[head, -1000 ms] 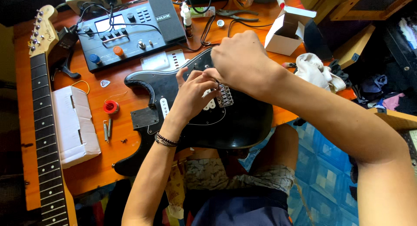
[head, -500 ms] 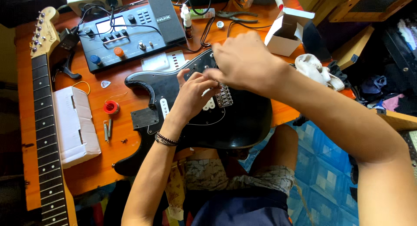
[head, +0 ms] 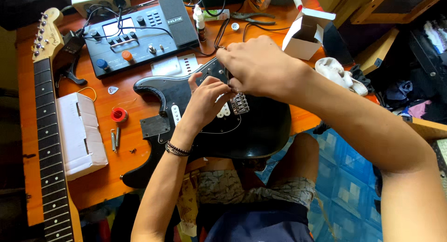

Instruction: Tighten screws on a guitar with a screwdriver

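Working together, both hands (head: 233, 81) pinched at the bridge (head: 239, 103) of the heavy, rigid guitar body (head: 242, 130); best gripped by its edges.

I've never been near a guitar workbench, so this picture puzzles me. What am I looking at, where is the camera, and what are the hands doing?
The camera sits on the person's head and looks down at their own two bare hands; no machine is involved. On the orange wooden table lies a black electric guitar body without its neck. The detached guitar neck lies along the left edge. Both the left hand and the right hand meet just above the metal bridge; whether they pinch anything is hidden. Nearby are a black effects unit, a white cardboard box, a small red spool and an open white carton.
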